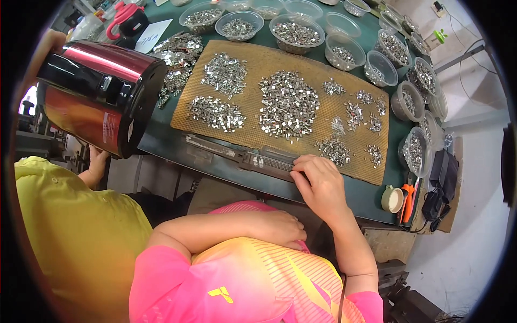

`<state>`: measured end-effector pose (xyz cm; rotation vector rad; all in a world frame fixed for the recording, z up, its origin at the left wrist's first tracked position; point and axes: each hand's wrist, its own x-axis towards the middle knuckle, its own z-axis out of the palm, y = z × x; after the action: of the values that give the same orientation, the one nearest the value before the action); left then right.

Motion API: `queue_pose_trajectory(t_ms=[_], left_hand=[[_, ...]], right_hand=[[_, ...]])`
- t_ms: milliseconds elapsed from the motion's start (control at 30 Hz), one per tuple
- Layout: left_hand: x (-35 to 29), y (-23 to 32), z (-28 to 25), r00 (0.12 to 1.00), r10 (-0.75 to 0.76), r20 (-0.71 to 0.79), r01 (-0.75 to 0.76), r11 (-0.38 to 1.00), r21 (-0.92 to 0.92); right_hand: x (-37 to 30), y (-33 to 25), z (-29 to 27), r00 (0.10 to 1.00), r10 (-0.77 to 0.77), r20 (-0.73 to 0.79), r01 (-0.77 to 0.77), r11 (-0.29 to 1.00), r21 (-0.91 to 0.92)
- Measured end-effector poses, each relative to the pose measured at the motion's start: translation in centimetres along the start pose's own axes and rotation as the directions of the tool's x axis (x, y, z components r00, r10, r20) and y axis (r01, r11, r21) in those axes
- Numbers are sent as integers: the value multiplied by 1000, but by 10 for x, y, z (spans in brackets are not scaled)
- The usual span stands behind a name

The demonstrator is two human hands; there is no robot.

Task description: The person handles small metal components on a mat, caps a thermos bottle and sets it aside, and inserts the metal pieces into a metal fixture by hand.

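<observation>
Along the table's near edge lies a long, narrow metal fixture [266, 163], with rows of small slots or parts along its right section. My right hand [322, 185] rests on the fixture's right end, fingers bent and thumb close to them; whatever is between the fingertips is hidden. Across my body lies my left hand [283, 227], away from the table, its fingers curled against the pink and yellow shirt; their inside is hidden. Beyond the fixture, a brown textured mat [253, 64] bears a large central pile of small silver metal pieces [290, 105] and several smaller piles.
Several clear plastic bowls [297, 33] of metal pieces line the mat's far and right sides. A co-worker in yellow [81, 226] stands at left, holding a large dark-red kettle [99, 91] over the table's left edge. Orange-handled pliers [410, 202] and a cream cup [392, 199] stand at right.
</observation>
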<state>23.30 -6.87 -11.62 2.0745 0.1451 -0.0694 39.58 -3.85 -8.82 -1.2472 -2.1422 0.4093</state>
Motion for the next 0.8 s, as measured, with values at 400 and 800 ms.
queue_pose_trajectory(t_ms=[400,800], left_hand=[[11,33,-76,1000,4,-18,-5,998,-55],[-35,20,-135,891,-86,-447,109,994,25]], right_hand=[[-9,57,-69,956,177,-235,-161,983,88],[-32,98,-86,843,401,-358,-485,855,-185]])
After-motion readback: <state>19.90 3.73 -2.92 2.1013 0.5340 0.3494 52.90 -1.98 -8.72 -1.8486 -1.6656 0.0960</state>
